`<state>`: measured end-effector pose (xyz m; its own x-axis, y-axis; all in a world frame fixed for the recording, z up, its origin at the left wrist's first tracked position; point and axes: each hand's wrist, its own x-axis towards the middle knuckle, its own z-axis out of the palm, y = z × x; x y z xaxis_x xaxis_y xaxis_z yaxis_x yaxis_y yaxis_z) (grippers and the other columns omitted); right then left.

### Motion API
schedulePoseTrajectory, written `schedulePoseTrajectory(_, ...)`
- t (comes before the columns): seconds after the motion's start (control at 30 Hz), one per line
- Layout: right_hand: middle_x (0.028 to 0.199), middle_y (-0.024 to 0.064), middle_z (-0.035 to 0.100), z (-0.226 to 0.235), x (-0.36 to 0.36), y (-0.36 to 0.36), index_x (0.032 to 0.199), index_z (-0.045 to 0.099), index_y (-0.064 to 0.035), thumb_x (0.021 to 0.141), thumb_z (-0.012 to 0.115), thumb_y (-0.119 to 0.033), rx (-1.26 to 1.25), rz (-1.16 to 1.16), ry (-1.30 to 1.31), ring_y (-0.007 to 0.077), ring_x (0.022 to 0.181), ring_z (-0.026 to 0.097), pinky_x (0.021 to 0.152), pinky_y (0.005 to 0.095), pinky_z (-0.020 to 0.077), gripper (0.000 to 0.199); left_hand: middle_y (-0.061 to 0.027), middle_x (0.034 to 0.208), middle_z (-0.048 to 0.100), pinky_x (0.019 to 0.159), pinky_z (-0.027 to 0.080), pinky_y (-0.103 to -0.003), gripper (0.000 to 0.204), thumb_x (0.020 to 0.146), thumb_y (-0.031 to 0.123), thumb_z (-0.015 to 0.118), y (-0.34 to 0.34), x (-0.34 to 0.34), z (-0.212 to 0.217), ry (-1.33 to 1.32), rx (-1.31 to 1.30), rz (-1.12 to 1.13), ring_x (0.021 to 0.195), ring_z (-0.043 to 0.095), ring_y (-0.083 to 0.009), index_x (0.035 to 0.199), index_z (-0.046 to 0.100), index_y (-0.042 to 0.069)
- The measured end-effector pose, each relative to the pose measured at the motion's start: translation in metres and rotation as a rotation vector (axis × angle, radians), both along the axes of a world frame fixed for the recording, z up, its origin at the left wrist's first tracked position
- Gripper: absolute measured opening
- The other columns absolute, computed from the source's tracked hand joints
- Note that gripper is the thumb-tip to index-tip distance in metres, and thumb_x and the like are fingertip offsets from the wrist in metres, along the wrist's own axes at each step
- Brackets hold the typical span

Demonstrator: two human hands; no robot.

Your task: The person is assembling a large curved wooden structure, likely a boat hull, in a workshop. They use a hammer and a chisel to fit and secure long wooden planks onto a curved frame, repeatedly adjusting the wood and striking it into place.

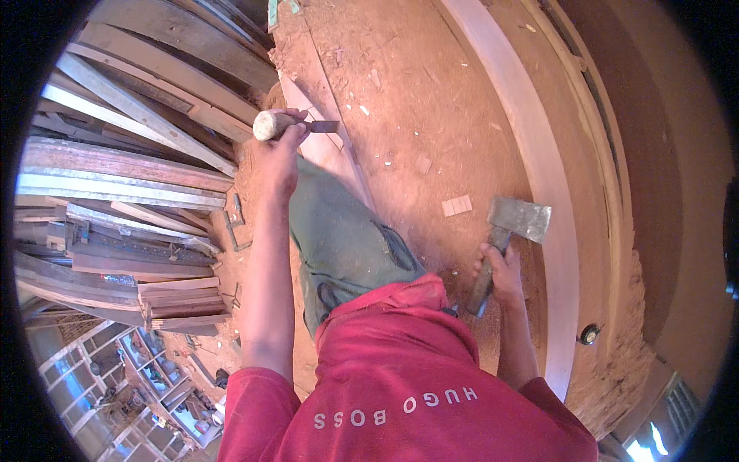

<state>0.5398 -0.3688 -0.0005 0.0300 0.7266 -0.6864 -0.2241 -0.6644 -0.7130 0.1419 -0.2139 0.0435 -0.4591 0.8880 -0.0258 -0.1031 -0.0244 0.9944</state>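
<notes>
My left hand point(283, 150) is closed round a chisel point(325, 126) with a pale, round-ended wooden handle. Its dark blade points right, across a long light wooden board point(342, 168); whether it touches the wood I cannot tell. Marks and a cut-out show on the board near the blade. Lower right, my right hand point(504, 271) grips the dark handle of a hatchet point(523, 219), whose broad grey metal head faces up and to the right. The hatchet is held apart from the chisel.
Stacked planks point(123, 165) fill the left side. A clamp point(235, 223) lies beside them on the dusty floor. Wood chips and a small pale block point(456, 205) are scattered between my hands. A long curved board point(539, 138) runs along the right, near a tape measure point(589, 334).
</notes>
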Motion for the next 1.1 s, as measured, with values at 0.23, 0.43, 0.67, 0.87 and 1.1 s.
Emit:
schedulePoseTrajectory(0.23,0.073,0.0065,0.056,-0.001,-0.040,0.026,0.099,0.054,-0.0021,0.088,0.057,-0.008,0.039,0.123,0.038,0.0144,0.057,0.058,0.048,0.0325,0.0509,0.012,-0.0126,0.116,0.062,0.090,0.058,-0.047,0.040,0.083,-0.013,0.056,0.005,-0.003,0.010,-0.323,0.113,0.088,0.109,0.065,-0.0290,0.121,0.054,0.000)
schedulePoseTrajectory(0.43,0.071,0.0073,0.057,-0.004,-0.053,0.031,0.095,0.054,-0.0001,0.087,0.053,-0.005,0.048,0.242,-0.084,0.0147,0.054,0.057,0.045,0.0319,0.0500,0.010,-0.0064,0.099,0.062,0.075,0.054,-0.031,0.054,0.081,0.002,0.072,0.022,0.008,-0.001,-0.007,0.197,0.192,0.086,0.062,-0.0169,0.131,0.050,0.005)
schedulePoseTrajectory(0.67,0.064,0.0052,0.056,0.003,-0.061,0.041,0.084,0.052,-0.0018,0.087,0.054,-0.004,0.099,0.252,-0.047,0.0143,0.050,0.056,0.043,0.0310,0.0478,0.004,0.0025,0.077,0.061,0.065,0.047,-0.024,0.020,0.081,0.011,0.082,0.031,0.017,-0.013,0.206,-0.029,0.094,0.071,0.057,-0.0072,0.089,0.065,0.005)
schedulePoseTrajectory(0.87,0.066,0.0050,0.056,0.002,-0.068,0.050,0.089,0.051,-0.0020,0.087,0.054,-0.004,0.109,0.296,-0.065,0.0138,0.051,0.056,0.043,0.0304,0.0478,0.004,0.0015,0.075,0.061,0.060,0.050,-0.025,0.015,0.088,0.007,0.075,0.028,0.012,-0.022,0.174,0.005,-0.010,0.066,0.059,-0.0086,0.087,0.060,0.006)
schedulePoseTrajectory(1.1,0.070,0.0051,0.055,0.006,-0.082,0.062,0.095,0.049,-0.0021,0.088,0.053,-0.003,0.174,0.389,-0.024,0.0133,0.053,0.056,0.044,0.0293,0.0481,0.008,0.0018,0.073,0.059,0.059,0.050,-0.025,0.016,0.088,0.006,0.073,0.021,0.011,-0.035,0.136,0.034,-0.053,0.064,0.058,-0.0081,0.085,0.058,0.005)
